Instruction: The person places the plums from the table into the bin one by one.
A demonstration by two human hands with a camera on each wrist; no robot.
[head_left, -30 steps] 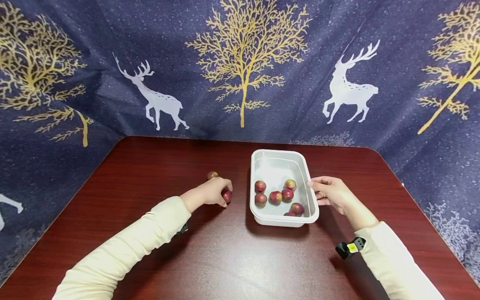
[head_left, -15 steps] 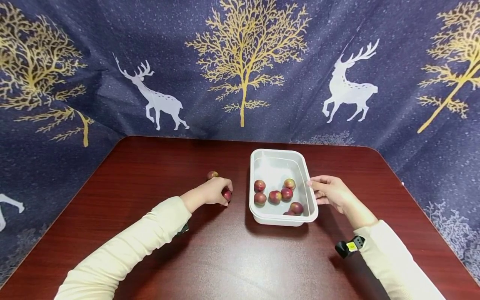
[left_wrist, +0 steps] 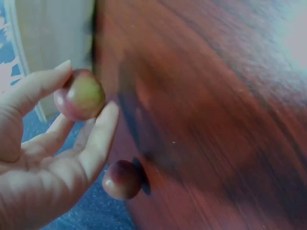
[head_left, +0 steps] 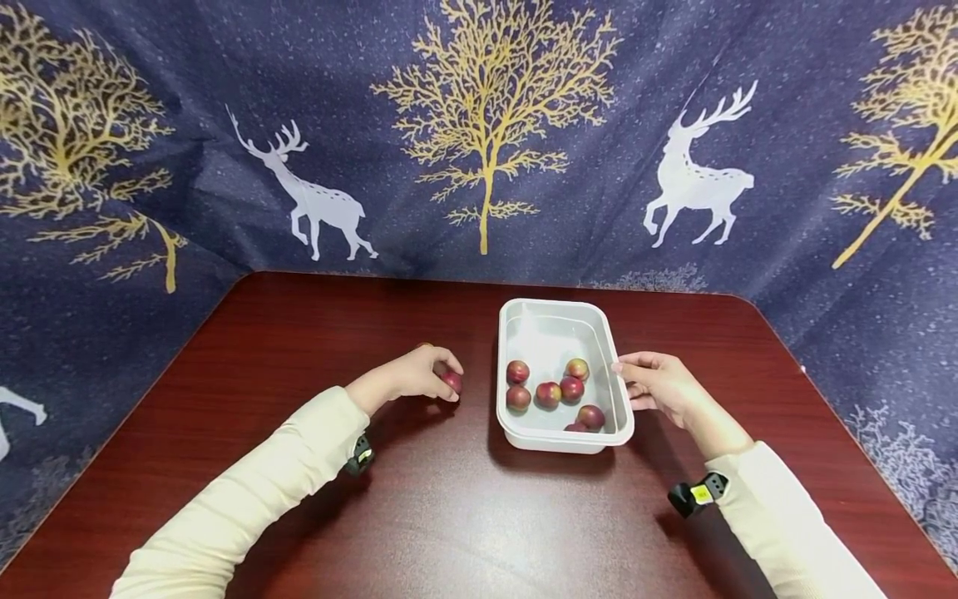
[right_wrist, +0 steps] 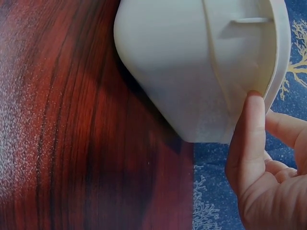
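Note:
My left hand (head_left: 413, 374) pinches a red plum (head_left: 452, 382) between thumb and fingertips, left of the white plastic container (head_left: 542, 329). In the left wrist view this plum (left_wrist: 80, 96) shows a yellow-green patch and is held over the table. A second plum (left_wrist: 123, 179) rests on the wood beyond the fingers; in the head view the hand nearly hides it. My right hand (head_left: 662, 387) holds the container's right rim, seen close up in the right wrist view with the thumb (right_wrist: 252, 124) at the lip. Several plums lie inside, mostly in the near half.
The glossy red-brown table (head_left: 479, 516) reaches back to a dark blue cloth (head_left: 419, 225) printed with deer and gold trees. A black strap device sits on each wrist, the right one (head_left: 696, 495) close above the tabletop.
The left hand has risen slightly with the plum and shifted, now covering most of the other plum behind it. The right hand and container stay nearly in place.

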